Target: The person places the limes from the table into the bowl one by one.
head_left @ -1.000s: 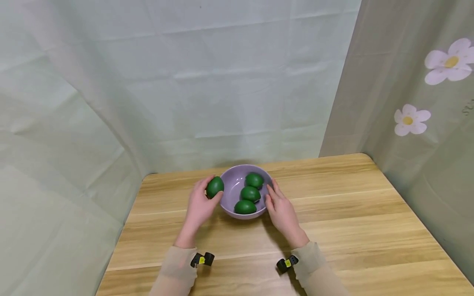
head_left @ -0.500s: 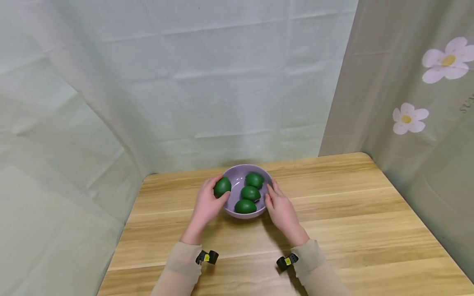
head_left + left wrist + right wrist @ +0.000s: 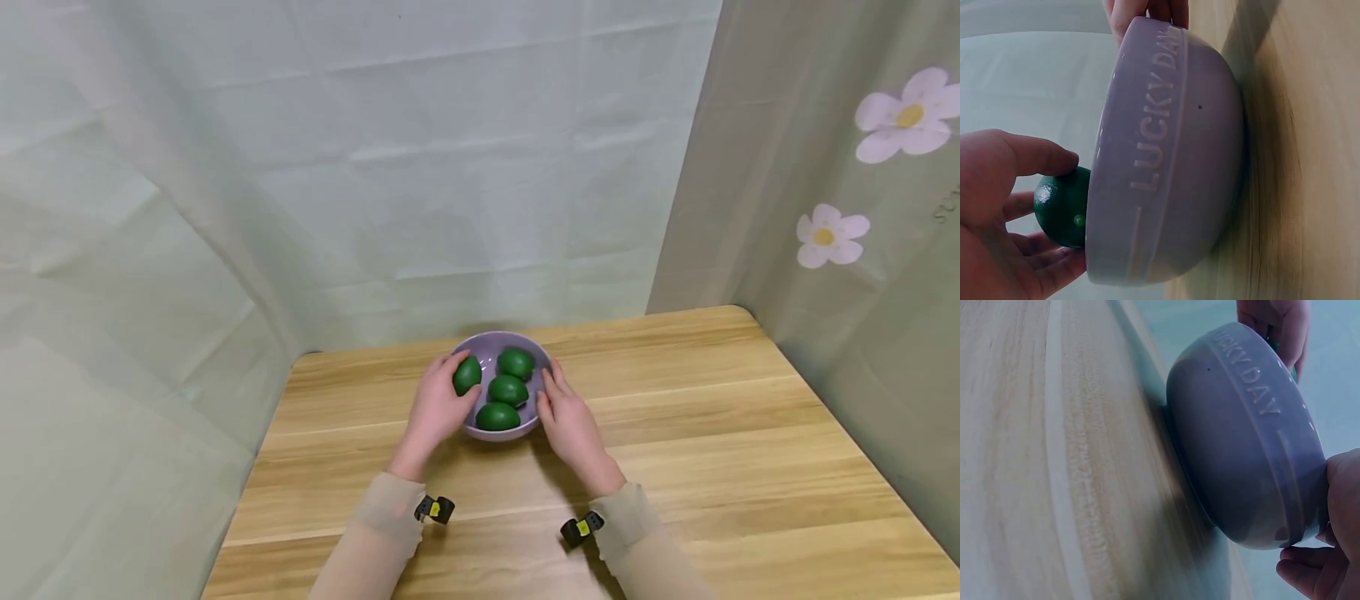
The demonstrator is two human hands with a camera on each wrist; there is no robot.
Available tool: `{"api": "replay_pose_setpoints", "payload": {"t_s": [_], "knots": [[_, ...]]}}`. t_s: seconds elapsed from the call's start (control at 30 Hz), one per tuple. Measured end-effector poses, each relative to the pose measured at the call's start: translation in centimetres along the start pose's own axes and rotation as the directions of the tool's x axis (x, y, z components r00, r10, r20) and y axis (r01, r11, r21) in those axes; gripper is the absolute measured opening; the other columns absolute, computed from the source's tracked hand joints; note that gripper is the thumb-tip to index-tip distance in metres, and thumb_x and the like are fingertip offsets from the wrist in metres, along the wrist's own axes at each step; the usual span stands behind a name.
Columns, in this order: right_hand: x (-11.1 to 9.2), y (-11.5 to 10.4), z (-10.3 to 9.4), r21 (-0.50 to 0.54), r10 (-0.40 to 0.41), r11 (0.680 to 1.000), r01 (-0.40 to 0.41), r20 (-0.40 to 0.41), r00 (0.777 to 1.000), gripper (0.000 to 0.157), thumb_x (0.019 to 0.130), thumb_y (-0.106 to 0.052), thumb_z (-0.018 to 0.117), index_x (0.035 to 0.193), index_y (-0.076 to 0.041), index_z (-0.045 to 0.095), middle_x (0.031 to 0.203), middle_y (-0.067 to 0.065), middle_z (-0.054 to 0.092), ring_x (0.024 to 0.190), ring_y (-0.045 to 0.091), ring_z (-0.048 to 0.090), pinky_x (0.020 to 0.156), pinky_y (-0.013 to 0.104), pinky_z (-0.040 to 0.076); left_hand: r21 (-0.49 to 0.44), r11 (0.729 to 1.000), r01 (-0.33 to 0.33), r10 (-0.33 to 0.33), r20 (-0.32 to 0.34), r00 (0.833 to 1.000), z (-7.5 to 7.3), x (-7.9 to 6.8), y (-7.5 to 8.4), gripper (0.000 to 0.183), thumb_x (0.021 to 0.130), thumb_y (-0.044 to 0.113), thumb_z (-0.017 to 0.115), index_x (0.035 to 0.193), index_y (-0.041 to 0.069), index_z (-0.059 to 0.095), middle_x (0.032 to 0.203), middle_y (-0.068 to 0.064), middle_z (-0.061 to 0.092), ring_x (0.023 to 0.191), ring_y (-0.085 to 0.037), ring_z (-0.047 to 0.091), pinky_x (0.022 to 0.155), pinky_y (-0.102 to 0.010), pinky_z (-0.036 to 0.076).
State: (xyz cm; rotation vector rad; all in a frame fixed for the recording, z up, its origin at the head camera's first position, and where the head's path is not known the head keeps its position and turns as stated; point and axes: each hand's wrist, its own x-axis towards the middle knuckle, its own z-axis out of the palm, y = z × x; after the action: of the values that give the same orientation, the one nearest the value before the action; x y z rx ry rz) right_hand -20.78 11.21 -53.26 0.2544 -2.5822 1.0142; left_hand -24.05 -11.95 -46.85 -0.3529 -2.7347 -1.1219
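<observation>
A purple bowl (image 3: 486,433) stands on the wooden table, with raised lettering on its side in both wrist views. Three dark green limes (image 3: 507,390) lie in a row in its right half. My left hand (image 3: 438,402) holds another lime (image 3: 467,375) over the bowl's left side, thumb on the near side and fingers on the far side. In the left wrist view this lime (image 3: 1063,209) is partly hidden behind the rim and shows a pale green stem spot. My right hand (image 3: 568,421) grips the bowl's right rim, with thumb and fingers around its wall (image 3: 1272,506).
The wooden table (image 3: 697,433) reaches to a pale cloth curtain (image 3: 465,167) close behind the bowl. More cloth hangs at both sides, with printed flowers (image 3: 832,237) on the right. A small black camera is strapped at each wrist.
My left hand has carried the lime rightward, from outside the bowl's left rim to over its inside. The right hand, the bowl and the other limes stay in place.
</observation>
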Motion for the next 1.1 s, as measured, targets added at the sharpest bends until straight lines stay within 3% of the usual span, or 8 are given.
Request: {"api": "replay_pose_setpoints", "payload": {"t_s": [0.17, 0.3, 0.57, 0.83, 0.97, 1.1], "knots": [[0.0, -0.2, -0.1, 0.007, 0.014, 1.0, -0.014, 0.019, 1.0, 0.052, 0.111, -0.017, 0.058, 0.156, 0.007, 0.047, 0.17, 0.02, 0.032, 0.148, 0.039, 0.045, 0.116, 0.053, 0.045, 0.099, 0.995, -0.002, -0.002, 0.039, 0.999, 0.6, 0.7, -0.1, 0.061, 0.094, 0.018, 0.081, 0.15, 0.006, 0.06, 0.142, -0.021, 0.059, 0.126, -0.039, 0.061, 0.108, -0.055, 0.054], [0.1, -0.1, -0.1, -0.002, 0.017, 1.0, -0.017, 0.011, 1.0, 0.052, 0.111, -0.017, 0.059, 0.156, 0.007, 0.048, 0.169, 0.021, 0.034, 0.147, 0.039, 0.046, 0.116, 0.054, 0.045, 0.223, 0.974, -0.038, 0.015, 0.105, 0.994, 1.1, 1.6, 0.1, 0.06, 0.095, 0.02, 0.08, 0.149, 0.003, 0.06, 0.14, -0.024, 0.059, 0.126, -0.04, 0.06, 0.109, -0.056, 0.052], [0.3, 0.0, 0.2, -0.007, 0.007, 1.0, -0.006, 0.031, 1.0, 0.052, 0.112, -0.02, 0.055, 0.157, 0.006, 0.047, 0.17, 0.021, 0.033, 0.148, 0.039, 0.044, 0.116, 0.054, 0.044, 0.464, 0.881, -0.098, 0.011, 0.187, 0.982, 2.0, 2.5, -0.1, 0.052, 0.093, 0.019, 0.08, 0.14, -0.001, 0.066, 0.133, -0.026, 0.063, 0.127, -0.042, 0.06, 0.112, -0.054, 0.05], [0.3, -0.3, 0.6, -0.002, -0.005, 1.0, 0.005, 0.029, 1.0, 0.051, 0.112, -0.019, 0.057, 0.156, 0.005, 0.047, 0.17, 0.021, 0.033, 0.148, 0.039, 0.044, 0.116, 0.054, 0.045, 0.561, 0.819, -0.122, -0.001, 0.214, 0.977, 2.2, 2.6, -0.3, 0.041, 0.089, 0.017, 0.082, 0.124, -0.002, 0.072, 0.119, -0.025, 0.066, 0.116, -0.042, 0.063, 0.104, -0.054, 0.055], [0.4, -0.3, 0.6, -0.003, -0.02, 1.0, 0.02, 0.022, 1.0, 0.051, 0.112, -0.018, 0.058, 0.155, 0.006, 0.049, 0.168, 0.023, 0.036, 0.147, 0.04, 0.046, 0.115, 0.055, 0.046, 0.559, 0.82, -0.125, -0.019, 0.245, 0.969, 1.8, 2.5, 0.0, 0.041, 0.095, 0.024, 0.081, 0.125, -0.002, 0.07, 0.122, -0.025, 0.066, 0.118, -0.041, 0.063, 0.104, -0.054, 0.055], [0.5, -0.1, 0.0, 0.002, -0.016, 1.0, 0.016, 0.042, 0.999, 0.051, 0.112, -0.02, 0.057, 0.155, 0.006, 0.049, 0.169, 0.023, 0.035, 0.147, 0.041, 0.046, 0.116, 0.055, 0.044, 0.473, 0.873, -0.122, -0.009, 0.264, 0.964, 1.3, 2.5, 0.2, 0.047, 0.104, 0.025, 0.071, 0.141, -0.002, 0.064, 0.137, -0.028, 0.061, 0.13, -0.043, 0.059, 0.112, -0.057, 0.05]]}}
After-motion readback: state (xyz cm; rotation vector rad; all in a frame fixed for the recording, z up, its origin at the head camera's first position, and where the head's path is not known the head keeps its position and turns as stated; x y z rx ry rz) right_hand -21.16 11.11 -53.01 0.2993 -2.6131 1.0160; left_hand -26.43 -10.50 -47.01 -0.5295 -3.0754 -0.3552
